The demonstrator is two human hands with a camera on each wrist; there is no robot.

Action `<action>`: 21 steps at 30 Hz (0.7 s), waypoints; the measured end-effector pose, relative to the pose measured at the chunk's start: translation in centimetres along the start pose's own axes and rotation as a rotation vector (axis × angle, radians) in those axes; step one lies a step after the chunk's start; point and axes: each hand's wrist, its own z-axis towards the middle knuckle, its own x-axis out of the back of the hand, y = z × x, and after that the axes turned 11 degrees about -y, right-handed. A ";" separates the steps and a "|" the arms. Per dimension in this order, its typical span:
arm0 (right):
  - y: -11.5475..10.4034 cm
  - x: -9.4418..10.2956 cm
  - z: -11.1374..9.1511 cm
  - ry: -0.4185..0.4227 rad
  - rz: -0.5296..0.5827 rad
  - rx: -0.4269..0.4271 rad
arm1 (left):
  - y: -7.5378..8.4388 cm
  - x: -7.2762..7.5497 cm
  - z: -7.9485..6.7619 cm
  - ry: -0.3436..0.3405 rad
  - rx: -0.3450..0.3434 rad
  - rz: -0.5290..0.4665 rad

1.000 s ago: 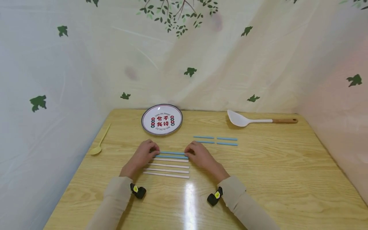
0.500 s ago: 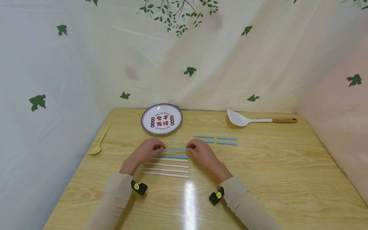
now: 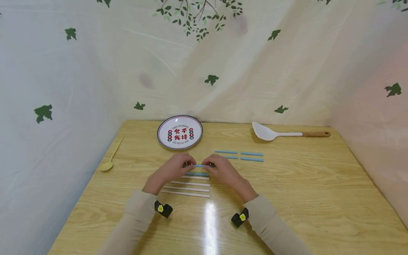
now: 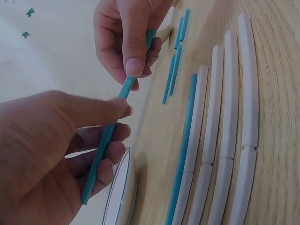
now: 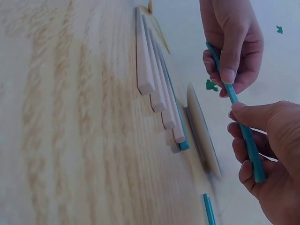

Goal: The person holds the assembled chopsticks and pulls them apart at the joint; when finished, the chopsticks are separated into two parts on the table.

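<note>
Both hands hold a blue chopstick (image 4: 127,87) raised over the table, one hand toward each end. My left hand (image 3: 172,169) pinches it between thumb and fingers, with its end lying across the fingers in the left wrist view. Close beside it, my right hand (image 3: 225,174) grips the other part, thumb on top; a short stretch shows between the two thumbs. Below the hands, another blue chopstick (image 3: 198,174) lies in a row with several white chopsticks (image 3: 192,194), all roughly parallel. A seam shows partway along the white ones in the left wrist view.
Several short blue chopstick pieces (image 3: 251,159) lie in pairs behind the right hand. A printed oval plate (image 3: 163,132) sits at the back, with a white turner (image 3: 266,133) with a wooden handle to its right. At the left edge lies a yellow spoon (image 3: 106,165).
The blue chopstick has been lifted from the row. My left hand has slid right along it toward the right hand, which has moved only slightly.
</note>
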 end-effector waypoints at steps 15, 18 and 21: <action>0.0 0.4 -0.5 0.021 -0.049 0.026 | 0.4 -0.3 0.7 0.029 -0.059 -0.012; 0.1 0.4 -0.6 0.024 -0.044 0.016 | 0.3 -0.5 0.8 0.041 -0.059 -0.007; 0.1 0.4 -0.6 0.036 -0.041 0.010 | 0.2 -0.6 0.8 0.063 -0.059 -0.002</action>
